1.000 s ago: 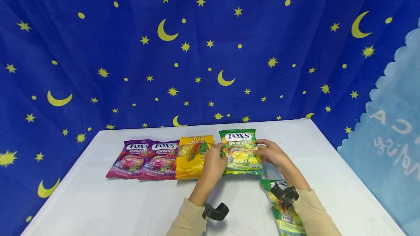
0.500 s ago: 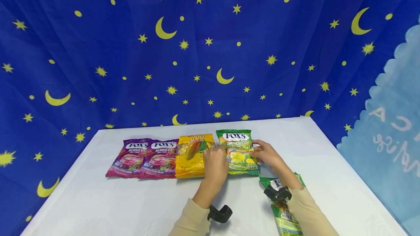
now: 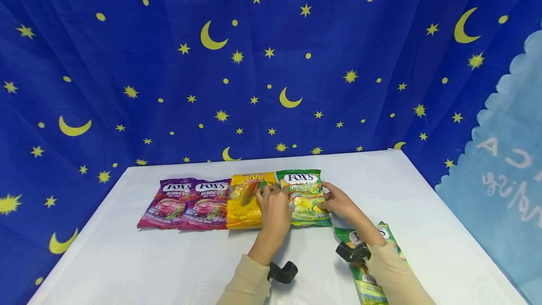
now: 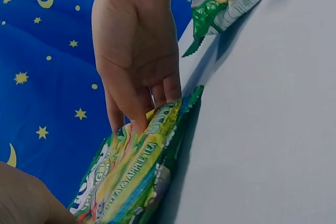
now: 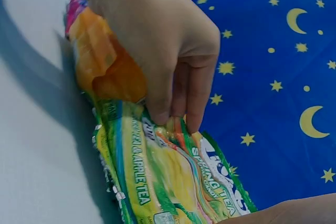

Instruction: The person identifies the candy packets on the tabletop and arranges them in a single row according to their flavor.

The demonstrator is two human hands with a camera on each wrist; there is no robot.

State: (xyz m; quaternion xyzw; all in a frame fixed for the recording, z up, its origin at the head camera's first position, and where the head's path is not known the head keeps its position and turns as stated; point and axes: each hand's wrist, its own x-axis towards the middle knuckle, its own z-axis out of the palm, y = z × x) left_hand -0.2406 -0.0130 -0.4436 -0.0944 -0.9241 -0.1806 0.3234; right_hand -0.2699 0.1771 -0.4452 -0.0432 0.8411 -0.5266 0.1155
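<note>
A green Fox's Spring Tea candy bag (image 3: 301, 192) lies at the right end of a row, held between both hands. My left hand (image 3: 276, 206) pinches its left edge, where it meets the yellow candy bag (image 3: 243, 206); the fingers partly cover the yellow bag. The right wrist view shows the left thumb and fingertips at the green bag's edge. On the opposite side, my right hand (image 3: 340, 204) grips the right edge, thumb on the front. Another green Fox's bag (image 3: 368, 279) lies beneath the right forearm, partly hidden by it.
Two purple Fox's Berries bags, the outer one (image 3: 167, 206) and the inner one (image 3: 207, 206), lie left of the yellow bag, slightly overlapping. Everything rests on a white table (image 3: 169, 267). A blue star-patterned cloth (image 3: 254, 74) hangs behind it.
Both hands have shifted the Spring Tea bag slightly left, close against the yellow bag. The right forearm has moved left too, uncovering more of the nearer green bag.
</note>
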